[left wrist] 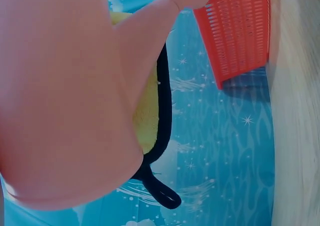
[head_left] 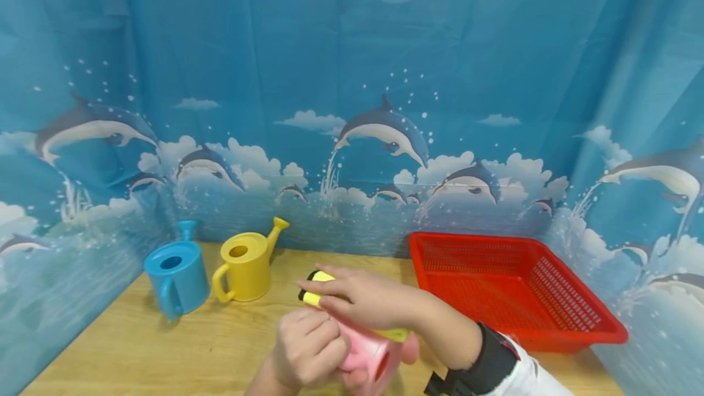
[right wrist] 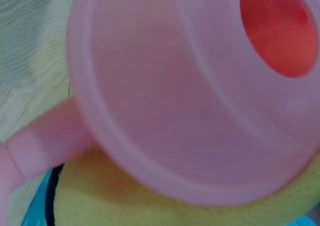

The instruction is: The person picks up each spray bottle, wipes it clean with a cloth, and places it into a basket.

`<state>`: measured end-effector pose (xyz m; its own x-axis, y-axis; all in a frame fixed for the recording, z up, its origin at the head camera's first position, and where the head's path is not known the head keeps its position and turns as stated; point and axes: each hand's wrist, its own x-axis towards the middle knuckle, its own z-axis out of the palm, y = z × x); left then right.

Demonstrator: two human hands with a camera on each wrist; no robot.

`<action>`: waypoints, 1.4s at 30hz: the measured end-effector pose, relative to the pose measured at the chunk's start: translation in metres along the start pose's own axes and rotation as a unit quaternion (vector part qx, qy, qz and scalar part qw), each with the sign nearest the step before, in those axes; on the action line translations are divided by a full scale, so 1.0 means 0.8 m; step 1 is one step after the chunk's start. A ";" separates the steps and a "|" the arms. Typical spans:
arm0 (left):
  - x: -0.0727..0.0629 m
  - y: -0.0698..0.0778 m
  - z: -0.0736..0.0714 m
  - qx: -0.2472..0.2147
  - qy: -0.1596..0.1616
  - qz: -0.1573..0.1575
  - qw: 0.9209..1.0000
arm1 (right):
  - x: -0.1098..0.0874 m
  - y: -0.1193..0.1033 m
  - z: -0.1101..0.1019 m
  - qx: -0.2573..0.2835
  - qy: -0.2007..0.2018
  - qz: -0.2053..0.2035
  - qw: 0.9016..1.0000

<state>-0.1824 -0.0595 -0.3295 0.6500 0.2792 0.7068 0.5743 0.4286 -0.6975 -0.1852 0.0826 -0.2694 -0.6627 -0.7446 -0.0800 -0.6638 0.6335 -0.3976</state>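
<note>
My left hand (head_left: pixel 313 347) is curled in a fist at the pink watering can (head_left: pixel 363 347) and grips it; the part inside the fist is hidden. The can is tipped over, its round opening (right wrist: pixel 280 31) showing in the right wrist view. Over the can's far side, my right hand (head_left: pixel 368 295) lies with fingers extended, pressing a yellow cloth (head_left: pixel 311 299) with black edging. A black loop (left wrist: pixel 161 190) hangs from the cloth's edge in the left wrist view. The can's spout (left wrist: pixel 145 41) stands out in front of the cloth there.
Back left on the wooden table (head_left: pixel 165 359) stand a blue watering can (head_left: pixel 184 280) and a yellow watering can (head_left: pixel 250 274). A red perforated basket (head_left: pixel 473 292) sits on the right, close by the right forearm. A dolphin-print curtain (head_left: pixel 352 78) hangs behind and along both sides.
</note>
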 end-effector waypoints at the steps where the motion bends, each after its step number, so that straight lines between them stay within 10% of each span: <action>1: 0.000 0.000 0.000 -0.002 0.000 -0.003 1.000 | -0.002 0.001 0.000 0.004 -0.002 -0.001 1.000; 22: 0.015 -0.011 0.000 0.024 0.015 0.030 0.999 | -0.093 0.005 -0.002 -0.003 0.026 0.000 1.000; 42: 0.025 0.006 0.003 -0.012 0.000 0.047 0.999 | -0.009 -0.008 0.004 -0.037 0.030 -0.022 0.999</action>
<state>-0.1680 -0.0499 -0.3182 0.7023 0.3165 0.6376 0.5223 0.3794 -0.7637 -0.1751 0.0836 -0.2691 -0.6503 -0.7596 -0.0075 -0.7152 0.6156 -0.3309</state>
